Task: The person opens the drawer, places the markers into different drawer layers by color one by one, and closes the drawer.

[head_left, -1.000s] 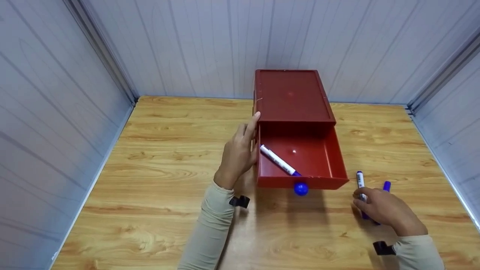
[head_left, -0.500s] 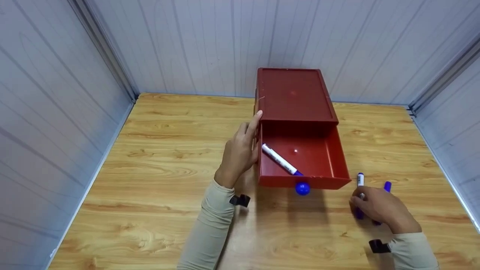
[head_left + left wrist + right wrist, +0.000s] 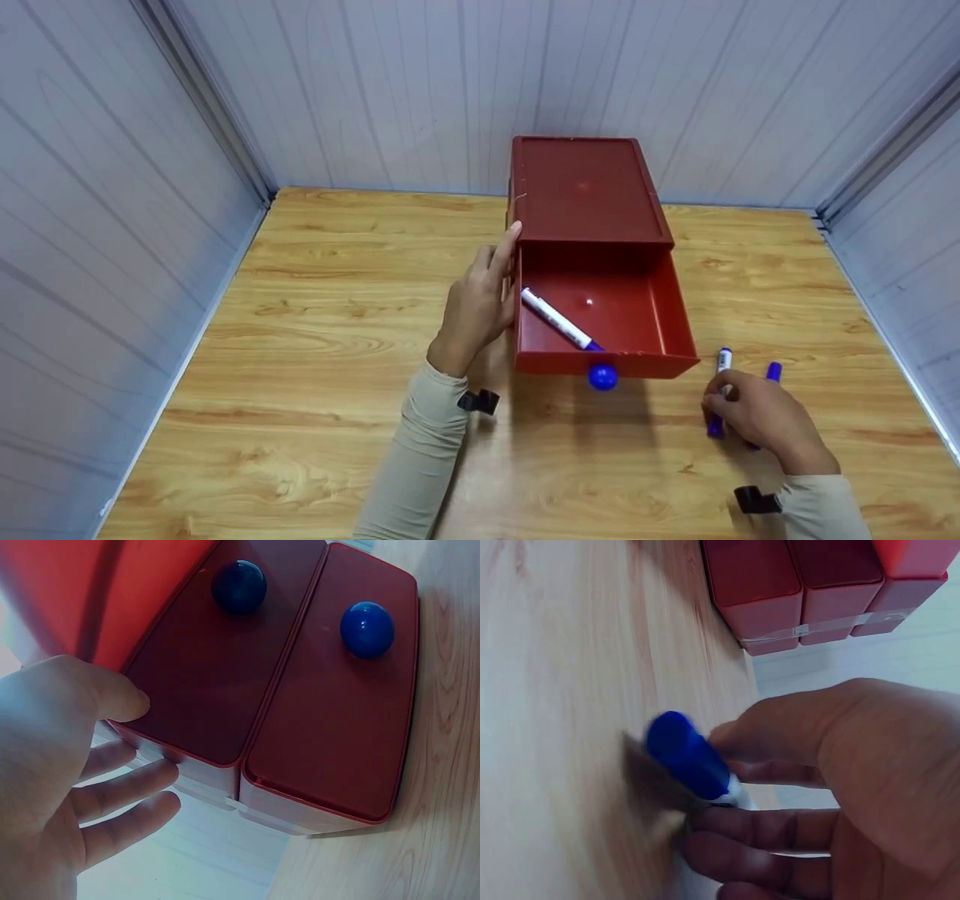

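Observation:
A red drawer unit (image 3: 581,191) stands at the back with its top drawer (image 3: 630,300) pulled out. Inside that drawer a white marker (image 3: 556,320) with a blue cap leans diagonally against the front wall. My left hand (image 3: 472,315) rests against the unit's left side, fingers extended; in the left wrist view its thumb (image 3: 127,699) lies by the edge of a lower drawer front. To the right of the unit, my right hand (image 3: 772,420) pinches another marker (image 3: 724,360), whose blue cap (image 3: 686,750) shows in the right wrist view. A further marker (image 3: 774,372) lies partly hidden behind that hand.
Blue ball knobs (image 3: 367,630) stick out from the drawer fronts, one (image 3: 602,377) on the pulled-out drawer. The wood-grain table (image 3: 315,315) is bounded by pale panel walls (image 3: 390,90) behind and at both sides.
The marker at my right hand has turned slightly, its capped end swinging left. The right hand has shifted a little left. My left hand and the drawer stay in place.

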The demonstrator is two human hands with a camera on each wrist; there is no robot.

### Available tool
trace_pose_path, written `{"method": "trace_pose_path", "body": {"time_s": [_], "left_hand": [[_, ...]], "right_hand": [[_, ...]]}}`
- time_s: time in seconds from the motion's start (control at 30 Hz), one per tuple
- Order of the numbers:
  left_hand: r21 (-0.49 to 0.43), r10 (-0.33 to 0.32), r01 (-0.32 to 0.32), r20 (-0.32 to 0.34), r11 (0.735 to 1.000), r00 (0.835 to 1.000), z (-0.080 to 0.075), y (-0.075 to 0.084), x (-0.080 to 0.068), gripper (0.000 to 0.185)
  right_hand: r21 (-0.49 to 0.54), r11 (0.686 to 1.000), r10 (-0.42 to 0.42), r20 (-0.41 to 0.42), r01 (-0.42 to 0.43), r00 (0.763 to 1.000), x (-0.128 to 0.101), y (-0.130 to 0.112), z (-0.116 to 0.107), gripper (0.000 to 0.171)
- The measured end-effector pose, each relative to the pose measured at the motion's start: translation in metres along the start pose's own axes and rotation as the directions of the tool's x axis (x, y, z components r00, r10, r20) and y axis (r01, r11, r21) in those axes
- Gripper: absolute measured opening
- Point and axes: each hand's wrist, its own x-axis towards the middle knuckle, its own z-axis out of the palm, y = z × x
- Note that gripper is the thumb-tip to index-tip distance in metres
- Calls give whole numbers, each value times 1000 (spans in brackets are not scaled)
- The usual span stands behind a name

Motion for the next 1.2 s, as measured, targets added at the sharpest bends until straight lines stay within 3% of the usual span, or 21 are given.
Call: {"method": "trace_pose_path", "body": {"time_s": [0.23,0.5,0.77,1.2], "left_hand": [[1,-3,3,2,1000,1000,0,-1,0,81],[-11,8,-8,4,1000,1000,1,-1,-1,80],[-15,7,-7,0,1000,1000,2,-1,-1,82],[-16,9,-9,14,1000,1000,-1,-1,-1,80]], "right_hand": [[55,998,-8,-77,13,997,-2,0,3,31],[231,973,62,-127,-31,990,-3,3,3,45],[248,968,81,-153,-41,985,-4,3,8,45],[283,956,-23,-198,80,980,-8,-2,10,37]]}}
